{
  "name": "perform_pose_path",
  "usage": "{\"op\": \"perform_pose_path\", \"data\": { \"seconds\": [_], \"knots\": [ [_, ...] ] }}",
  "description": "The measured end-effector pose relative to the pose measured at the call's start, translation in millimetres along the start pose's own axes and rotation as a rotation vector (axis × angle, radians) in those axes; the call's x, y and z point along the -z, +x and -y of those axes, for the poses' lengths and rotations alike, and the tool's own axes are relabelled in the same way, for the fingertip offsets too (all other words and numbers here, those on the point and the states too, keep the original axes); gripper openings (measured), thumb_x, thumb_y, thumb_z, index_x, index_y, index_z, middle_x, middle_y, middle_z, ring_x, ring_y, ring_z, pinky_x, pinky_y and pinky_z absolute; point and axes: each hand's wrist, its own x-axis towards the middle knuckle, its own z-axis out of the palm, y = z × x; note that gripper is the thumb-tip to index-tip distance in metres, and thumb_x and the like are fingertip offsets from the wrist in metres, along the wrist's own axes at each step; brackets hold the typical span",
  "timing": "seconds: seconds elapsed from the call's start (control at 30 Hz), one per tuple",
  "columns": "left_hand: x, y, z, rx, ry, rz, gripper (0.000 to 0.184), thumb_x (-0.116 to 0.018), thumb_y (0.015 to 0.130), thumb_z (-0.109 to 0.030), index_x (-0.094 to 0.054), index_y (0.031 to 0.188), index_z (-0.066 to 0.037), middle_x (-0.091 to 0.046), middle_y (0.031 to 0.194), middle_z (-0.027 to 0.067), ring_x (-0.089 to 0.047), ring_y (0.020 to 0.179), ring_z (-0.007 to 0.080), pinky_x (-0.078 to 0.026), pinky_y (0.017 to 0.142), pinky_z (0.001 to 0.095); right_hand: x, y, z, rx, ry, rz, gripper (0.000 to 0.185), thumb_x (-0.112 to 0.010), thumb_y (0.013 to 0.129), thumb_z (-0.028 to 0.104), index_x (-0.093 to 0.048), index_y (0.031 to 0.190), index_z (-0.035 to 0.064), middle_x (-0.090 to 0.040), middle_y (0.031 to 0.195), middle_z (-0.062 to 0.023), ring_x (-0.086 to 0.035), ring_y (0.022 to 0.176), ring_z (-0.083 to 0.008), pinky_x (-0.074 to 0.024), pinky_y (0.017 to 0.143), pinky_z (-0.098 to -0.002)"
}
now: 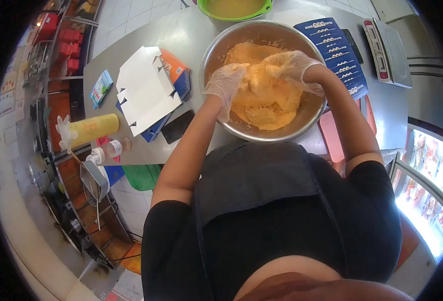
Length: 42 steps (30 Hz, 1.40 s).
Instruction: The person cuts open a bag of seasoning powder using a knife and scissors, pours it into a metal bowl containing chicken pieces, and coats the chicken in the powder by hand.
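A large steel bowl on the table in front of me holds an orange, flour-like breading. Inside it, both my hands wear clear plastic gloves. My left hand curls at the bowl's left side, its fingers dusted with breading and against a coated lump of food. My right hand is bent over the breading from the right, fingers closed and partly hidden by powder. What it grips cannot be made out. Another coated lump lies near the bowl's front.
A green container stands behind the bowl. Blue printed boxes and a scale are right, with a pink tray nearer. Left are a white open box, a phone, a yellow bottle and a clear bottle.
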Motion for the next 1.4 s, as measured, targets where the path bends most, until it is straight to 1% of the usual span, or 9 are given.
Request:
{"op": "perform_pose_path", "data": {
  "seconds": [0.13,0.33,0.53,0.63,0.67,0.87,1.07,1.17,1.4],
  "knots": [
    [-16.0,-17.6,-45.6,0.157,-0.876,-0.140,0.045,-0.050,0.105,-0.041,-0.058,0.137,-0.011,-0.066,0.118,0.0048,-0.064,0.102,0.0233,-0.051,0.092,0.0364,-26.3,31.7,-35.6,0.372,-0.806,-0.474,0.032,-0.056,0.096,0.026,-0.062,0.126,0.0174,-0.066,0.123,-0.0158,-0.064,0.116,-0.0305,-0.0495,0.100,-0.0401],
    [-57.9,-4.9,-56.3,0.031,-1.556,-0.016,0.047,-0.051,0.104,-0.047,-0.055,0.138,-0.013,-0.062,0.117,0.0021,-0.060,0.098,0.0161,-0.053,0.086,0.0351,-132.4,40.1,-10.7,0.213,0.020,-0.509,0.048,-0.040,0.103,0.043,-0.052,0.139,0.0137,-0.058,0.138,-0.0196,-0.061,0.118,-0.0371,-0.0449,0.105,-0.0401],
    [-69.9,-28.9,-105.6,-0.102,-1.578,-0.145,0.054,-0.046,0.103,-0.052,-0.052,0.139,-0.012,-0.061,0.130,0.0101,-0.061,0.111,0.0273,-0.052,0.098,0.0426,-118.8,27.2,20.0,0.056,0.376,-0.421,0.047,-0.038,0.104,0.041,-0.051,0.139,0.0112,-0.056,0.140,-0.0206,-0.059,0.120,-0.0383,-0.0445,0.105,-0.0408],
    [-32.7,-42.4,-102.4,-0.112,-1.653,0.286,0.056,-0.049,0.101,-0.055,-0.052,0.140,-0.014,-0.060,0.131,0.0092,-0.061,0.112,0.0264,-0.052,0.099,0.0428,-137.9,20.7,34.7,-0.114,0.425,-0.333,0.047,-0.037,0.105,0.039,-0.051,0.139,0.0099,-0.054,0.141,-0.0210,-0.058,0.121,-0.0390,-0.0443,0.105,-0.0411],
    [-39.5,-29.6,-76.0,-0.140,-1.588,0.154,0.060,-0.049,0.100,-0.059,-0.052,0.139,-0.015,-0.060,0.131,0.0086,-0.061,0.113,0.0261,-0.052,0.098,0.0441,-136.4,18.2,39.2,-0.155,0.427,-0.309,0.047,-0.037,0.105,0.039,-0.051,0.139,0.0095,-0.054,0.141,-0.0212,-0.058,0.121,-0.0392,-0.0443,0.106,-0.0412],
    [-56.0,-45.2,-108.8,-0.043,-1.523,0.168,0.065,-0.043,0.099,-0.066,-0.050,0.143,-0.018,-0.060,0.132,0.0061,-0.057,0.121,0.0245,-0.046,0.106,0.0427,-90.8,7.2,31.4,0.281,0.128,-0.686,0.045,-0.035,0.106,0.034,-0.047,0.143,0.0102,-0.051,0.144,-0.0211,-0.054,0.127,-0.0398,-0.0439,0.107,-0.0423],
    [-44.6,-43.9,-103.3,-0.079,-1.562,0.064,0.072,-0.038,0.100,-0.067,-0.039,0.153,-0.019,-0.055,0.139,0.0050,-0.054,0.125,0.0219,-0.044,0.108,0.0398,-125.1,-11.7,37.9,0.225,-0.252,-0.687,0.050,-0.035,0.107,0.038,-0.042,0.148,0.0091,-0.042,0.155,-0.0157,-0.044,0.141,-0.0298,-0.0363,0.115,-0.0336],
    [-56.2,-26.6,-78.2,-0.256,-1.264,-0.055,0.073,-0.037,0.101,-0.068,-0.039,0.153,-0.018,-0.051,0.145,0.0033,-0.049,0.132,0.0224,-0.043,0.109,0.0397,-143.5,-9.2,41.7,0.172,0.074,-0.640,0.051,-0.034,0.107,0.037,-0.041,0.151,0.0121,-0.042,0.156,-0.0148,-0.041,0.143,-0.0305,-0.0340,0.116,-0.0342],
    [-46.8,-52.5,-126.6,-0.169,-1.488,0.257,0.067,-0.039,0.103,-0.062,-0.036,0.154,-0.018,-0.048,0.147,0.0029,-0.049,0.131,0.0191,-0.037,0.114,0.0359,-73.5,-14.3,38.3,0.420,0.234,-0.685,0.051,-0.035,0.105,0.022,-0.030,0.156,0.0203,-0.032,0.161,-0.0187,-0.030,0.148,-0.0382,-0.0321,0.120,-0.0390]
  ]
}}
